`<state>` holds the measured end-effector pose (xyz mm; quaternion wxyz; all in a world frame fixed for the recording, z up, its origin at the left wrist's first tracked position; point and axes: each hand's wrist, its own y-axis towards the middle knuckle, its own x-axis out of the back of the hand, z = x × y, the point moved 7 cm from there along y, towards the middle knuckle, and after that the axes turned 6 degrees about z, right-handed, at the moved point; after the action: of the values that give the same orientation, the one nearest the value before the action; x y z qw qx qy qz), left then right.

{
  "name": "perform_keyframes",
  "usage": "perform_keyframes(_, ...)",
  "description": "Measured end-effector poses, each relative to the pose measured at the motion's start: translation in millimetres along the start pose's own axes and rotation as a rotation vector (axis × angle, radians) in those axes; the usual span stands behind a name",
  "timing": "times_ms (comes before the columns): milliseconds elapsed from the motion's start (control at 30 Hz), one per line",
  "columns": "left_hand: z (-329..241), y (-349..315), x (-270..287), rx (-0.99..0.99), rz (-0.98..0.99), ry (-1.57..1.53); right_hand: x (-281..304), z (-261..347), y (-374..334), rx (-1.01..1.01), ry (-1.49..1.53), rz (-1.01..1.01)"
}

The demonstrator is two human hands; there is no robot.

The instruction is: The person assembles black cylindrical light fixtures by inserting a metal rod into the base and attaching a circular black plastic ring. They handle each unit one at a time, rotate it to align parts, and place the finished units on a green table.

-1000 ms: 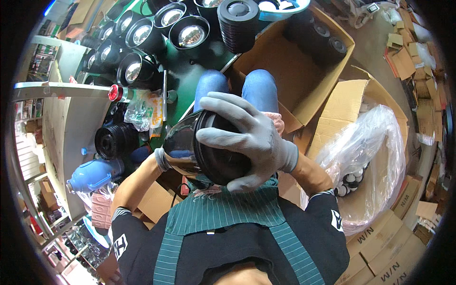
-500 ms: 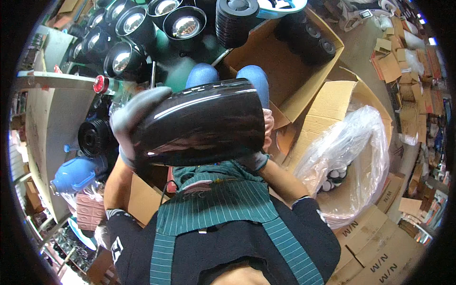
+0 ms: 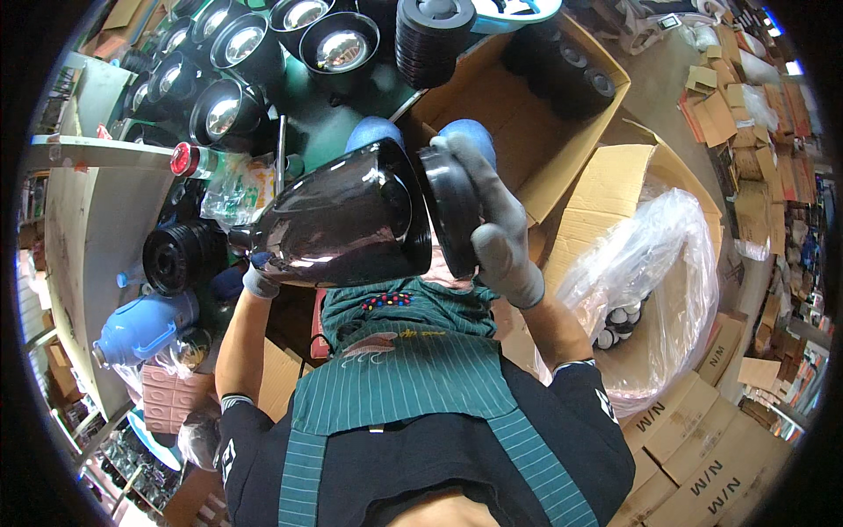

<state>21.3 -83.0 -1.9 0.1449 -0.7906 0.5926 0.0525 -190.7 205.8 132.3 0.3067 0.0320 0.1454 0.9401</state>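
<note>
The black disc (image 3: 450, 211) blocks the open-ended shell (image 3: 338, 220), a narrow gap between

left hand (image 3: 261, 279): mostly hidden behind black shell (image 3: 338, 220) | blue basin (image 3: 504, 25): top cut off

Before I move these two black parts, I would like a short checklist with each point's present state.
1. Grey-gloved right hand grips the black round disc: ok.
2. Glossy black tapered shell has its wide mouth toward the disc: ok.
3. Disc sits flush against that mouth: not ok, a gap shows.
4. Grey-gloved left hand has its fingers closed around the shell: cannot tell, mostly hidden.
</note>
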Motion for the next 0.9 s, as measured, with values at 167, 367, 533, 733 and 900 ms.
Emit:
perform_keyframes(167, 10.8, 7.1, -10.2, 0.053, 0.074, -0.047, -5.7, 17.2, 12.1, 0.197, -0.41, 0.158)
perform_keyframes(367, 25.0, 11.8, -15.1, 0.134, 0.186, -0.09, -3.9, 15.5, 2.4, 0.394, -0.578, 0.155)
perform_keyframes(533, 24.5, 22.5, -26.6, 0.208, 0.33, -0.066, 3.1, 12.4, -3.2, 0.418, -0.584, 0.154)
perform_keyframes(733, 22.5, 34.2, -48.9, 0.283, 0.512, 0.028, -0.2, 26.0, -2.6, 0.487, -0.667, 0.207)
perform_keyframes(900, 21.4, 38.3, -61.3, 0.309, 0.615, 0.101, 2.4, 20.4, -3.8, 0.527, -0.7, 0.249)
